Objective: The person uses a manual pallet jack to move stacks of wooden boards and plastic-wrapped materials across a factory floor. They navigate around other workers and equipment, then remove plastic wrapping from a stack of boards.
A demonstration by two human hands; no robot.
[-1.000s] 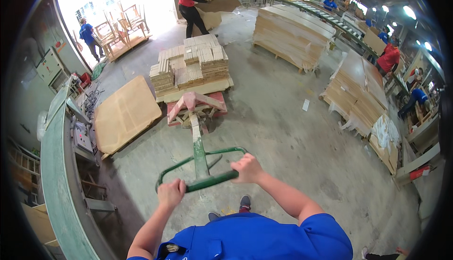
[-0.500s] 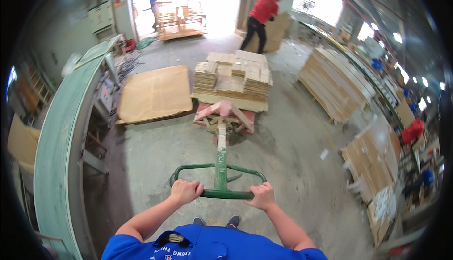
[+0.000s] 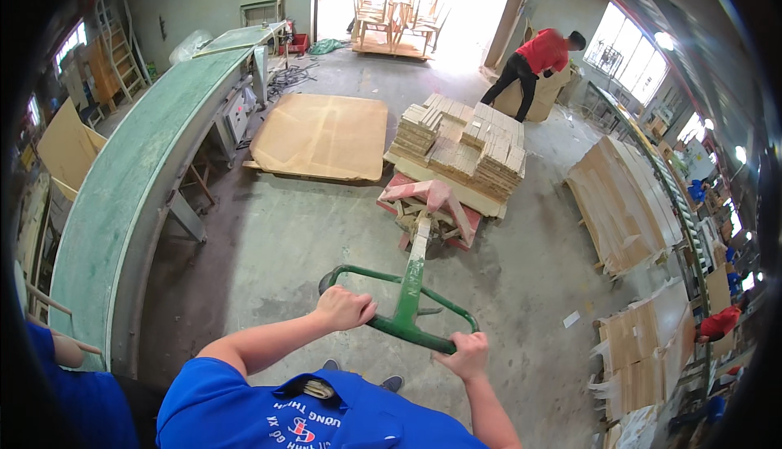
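Note:
My left hand (image 3: 345, 309) is wrapped round the left part of the green handle bar of a pallet jack (image 3: 411, 286). My right hand (image 3: 465, 354) grips the same bar near its right corner. The handle slopes away from me to the jack's worn red body (image 3: 432, 198). Beyond that, stacked wooden pieces (image 3: 460, 144) sit in uneven piles on a flat board, over the jack's front. The forks are hidden beneath the load.
Left of the load lies a low stack topped with a brown sheet (image 3: 322, 135). A long green conveyor (image 3: 142, 176) runs along the left. Board stacks (image 3: 626, 205) stand right. A person in red (image 3: 533, 62) bends beyond the load; wooden chairs (image 3: 399, 17) stand at the doorway.
The handle has swung, its right end now nearer me, with both hands still on it. The view has turned left. A blue-clothed person now shows at lower left, and the person in red bends further.

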